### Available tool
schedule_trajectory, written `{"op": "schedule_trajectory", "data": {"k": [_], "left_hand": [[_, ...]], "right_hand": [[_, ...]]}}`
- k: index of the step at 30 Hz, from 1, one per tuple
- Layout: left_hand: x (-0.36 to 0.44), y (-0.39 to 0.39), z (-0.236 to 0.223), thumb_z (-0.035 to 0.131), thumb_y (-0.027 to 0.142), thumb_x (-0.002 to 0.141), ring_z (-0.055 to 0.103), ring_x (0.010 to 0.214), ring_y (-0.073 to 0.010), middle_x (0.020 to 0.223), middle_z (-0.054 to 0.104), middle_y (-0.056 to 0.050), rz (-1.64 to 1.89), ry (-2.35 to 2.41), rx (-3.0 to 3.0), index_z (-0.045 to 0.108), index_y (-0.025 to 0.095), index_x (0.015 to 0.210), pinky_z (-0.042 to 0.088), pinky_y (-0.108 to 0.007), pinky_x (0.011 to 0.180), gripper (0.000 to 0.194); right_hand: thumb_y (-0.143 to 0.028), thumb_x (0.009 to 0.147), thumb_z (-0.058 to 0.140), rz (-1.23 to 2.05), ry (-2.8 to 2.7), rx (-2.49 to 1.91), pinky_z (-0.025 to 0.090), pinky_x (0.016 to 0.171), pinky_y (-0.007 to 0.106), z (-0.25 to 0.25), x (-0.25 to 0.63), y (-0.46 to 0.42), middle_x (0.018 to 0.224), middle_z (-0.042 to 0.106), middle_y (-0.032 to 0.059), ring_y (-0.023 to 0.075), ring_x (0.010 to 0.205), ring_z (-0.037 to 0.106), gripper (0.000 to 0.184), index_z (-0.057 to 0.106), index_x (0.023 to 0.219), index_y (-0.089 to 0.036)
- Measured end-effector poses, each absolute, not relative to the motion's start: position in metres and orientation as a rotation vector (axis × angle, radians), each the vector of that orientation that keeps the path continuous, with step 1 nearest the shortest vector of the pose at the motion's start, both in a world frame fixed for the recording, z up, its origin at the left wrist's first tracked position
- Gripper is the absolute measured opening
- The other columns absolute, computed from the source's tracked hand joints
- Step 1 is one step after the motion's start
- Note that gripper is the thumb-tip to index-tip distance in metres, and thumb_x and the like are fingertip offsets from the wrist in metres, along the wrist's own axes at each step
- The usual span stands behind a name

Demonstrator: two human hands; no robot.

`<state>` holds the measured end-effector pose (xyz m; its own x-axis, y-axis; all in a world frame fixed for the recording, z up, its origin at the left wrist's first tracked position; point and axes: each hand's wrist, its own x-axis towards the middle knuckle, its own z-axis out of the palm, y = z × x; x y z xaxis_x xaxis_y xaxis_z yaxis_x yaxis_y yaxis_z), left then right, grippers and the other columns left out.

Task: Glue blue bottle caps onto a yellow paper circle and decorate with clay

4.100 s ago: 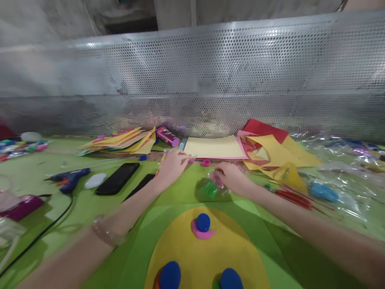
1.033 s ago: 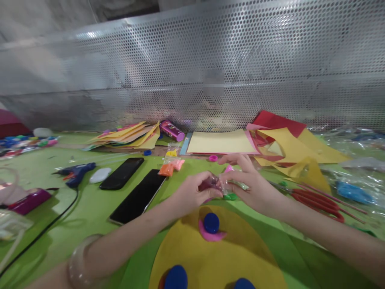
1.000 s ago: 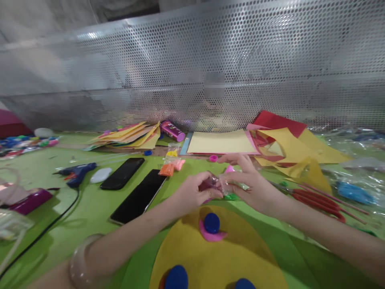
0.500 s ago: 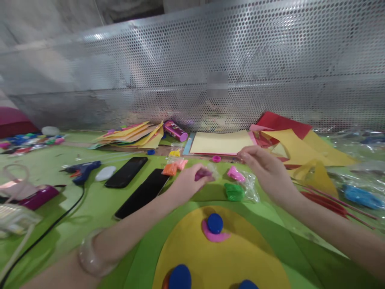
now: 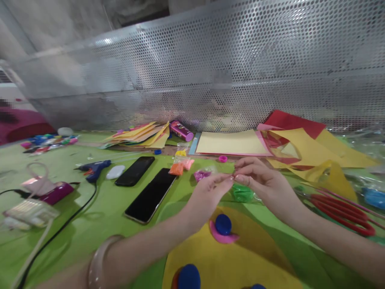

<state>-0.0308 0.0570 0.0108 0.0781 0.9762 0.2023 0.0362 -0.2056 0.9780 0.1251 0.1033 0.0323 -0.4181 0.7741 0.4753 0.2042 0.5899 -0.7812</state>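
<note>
My left hand [image 5: 207,196] and my right hand [image 5: 266,182] meet at the fingertips, both pinched closed. Whatever sits between them is too small to make out. Just behind my left hand lies a purple clay packet [image 5: 202,175]. A green clay packet [image 5: 243,194] shows partly below my fingers. Nearer to me is a yellow paper shape [image 5: 240,261] on green sheets. On it are a blue disc [image 5: 223,224] with a curved pink strip [image 5: 224,239] under it, and a second blue disc [image 5: 189,277] lower left. A bracelet circles my left forearm.
Left of my hands lie two phones [image 5: 150,196], a glue gun [image 5: 96,167] with its cable, and orange clay [image 5: 176,168]. To the right are red-handled scissors [image 5: 343,212] and yellow paper [image 5: 306,144]. A perforated metal panel [image 5: 192,80] stands behind; a pink ring [image 5: 223,159] lies mid-table.
My left hand has let go of the purple packet and moved right and nearer. My right hand has come in to meet it. The view has turned slightly left.
</note>
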Motion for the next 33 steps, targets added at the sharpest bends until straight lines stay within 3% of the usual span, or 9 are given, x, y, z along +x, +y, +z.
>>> {"op": "schedule_trajectory", "data": {"k": [4,11,14,20,28,33], "left_hand": [[-0.029,0.059,0.006,0.056,0.034,0.081,0.056,0.078,-0.0141,0.079,0.064,-0.002,1.280,0.782,1.045,0.066,0.017,0.076,0.042,-0.023,0.063,0.020],[-0.032,0.063,0.003,0.074,0.034,0.066,0.051,0.071,-0.0104,0.074,0.063,-0.002,1.256,0.837,0.909,0.069,0.015,0.073,0.034,-0.021,0.061,0.020],[-0.034,0.064,0.002,0.075,0.033,0.066,0.049,0.069,-0.0085,0.073,0.061,-0.001,1.265,0.898,0.915,0.070,0.016,0.075,0.033,-0.020,0.060,0.020],[-0.038,0.068,-0.001,0.070,0.032,0.071,0.051,0.068,-0.0091,0.071,0.061,0.000,1.254,1.018,1.062,0.069,0.018,0.075,0.036,-0.020,0.058,0.014],[-0.038,0.068,0.000,0.068,0.032,0.073,0.052,0.068,-0.0095,0.072,0.062,0.000,1.251,1.005,1.064,0.068,0.018,0.076,0.035,-0.020,0.057,0.014],[-0.038,0.070,-0.003,0.069,0.033,0.071,0.051,0.061,-0.0079,0.068,0.061,0.000,1.220,0.927,1.032,0.070,0.018,0.079,0.034,-0.020,0.054,0.017]], "right_hand": [[-0.054,0.073,0.065,0.864,-1.918,-0.751,0.052,0.074,0.035,0.030,0.122,0.098,0.093,0.053,0.0057,0.0219,0.089,0.057,0.031,0.064,0.069,-0.023],[-0.036,0.079,0.065,0.680,-1.976,-0.703,0.050,0.078,0.034,0.024,0.127,0.102,0.098,0.053,0.0046,0.0208,0.096,0.053,0.010,0.069,0.076,-0.028],[-0.024,0.081,0.062,0.570,-2.054,-0.650,0.050,0.078,0.033,0.024,0.128,0.105,0.102,0.055,0.0035,0.0191,0.094,0.054,0.010,0.071,0.081,-0.030],[-0.016,0.083,0.059,0.362,-2.096,-0.547,0.048,0.077,0.034,0.021,0.128,0.106,0.096,0.053,0.0052,0.0195,0.094,0.053,0.013,0.068,0.084,-0.025],[-0.013,0.084,0.059,0.299,-2.102,-0.550,0.047,0.079,0.034,0.015,0.128,0.107,0.094,0.053,0.0052,0.0193,0.093,0.052,0.012,0.064,0.085,-0.023],[-0.014,0.085,0.057,0.304,-2.112,-0.532,0.049,0.071,0.032,0.013,0.128,0.109,0.096,0.052,0.0051,0.0188,0.091,0.054,0.013,0.066,0.085,-0.024]]}}
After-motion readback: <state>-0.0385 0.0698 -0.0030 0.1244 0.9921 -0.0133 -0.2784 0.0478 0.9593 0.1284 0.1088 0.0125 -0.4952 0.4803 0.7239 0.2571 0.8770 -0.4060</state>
